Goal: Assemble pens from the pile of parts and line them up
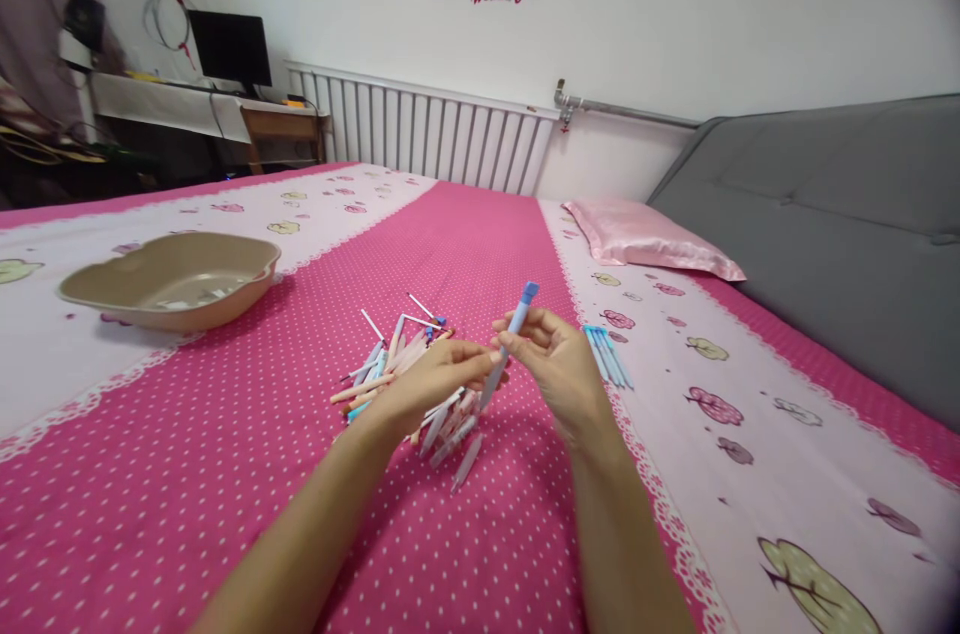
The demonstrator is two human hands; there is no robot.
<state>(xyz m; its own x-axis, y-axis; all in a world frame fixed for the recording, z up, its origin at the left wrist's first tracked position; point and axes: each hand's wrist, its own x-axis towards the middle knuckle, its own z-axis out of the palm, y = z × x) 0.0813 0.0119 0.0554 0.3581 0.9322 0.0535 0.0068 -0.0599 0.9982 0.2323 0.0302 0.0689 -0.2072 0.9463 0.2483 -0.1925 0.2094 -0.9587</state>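
Note:
A light blue pen (517,318) with a darker blue top is held tilted between both hands, above the bed. My right hand (553,364) pinches its upper part between thumb and fingers. Lower on the barrel, my left hand (450,376) closes its fingertips round it. Beneath and beside my left hand lies a loose pile of pens (375,376) and thin refills in pink, white, blue and orange, partly hidden by that hand. To the right of my right hand, several light blue pens (609,357) lie side by side in a row.
A beige plastic basin (247,276) stands on the left of the bed, with some clear pieces inside. The pink dotted bedspread (480,234) spreads under everything. A pink pillow (649,232) rests near the grey headboard (817,184). A radiator (427,126) and a desk with a monitor (231,47) stand behind.

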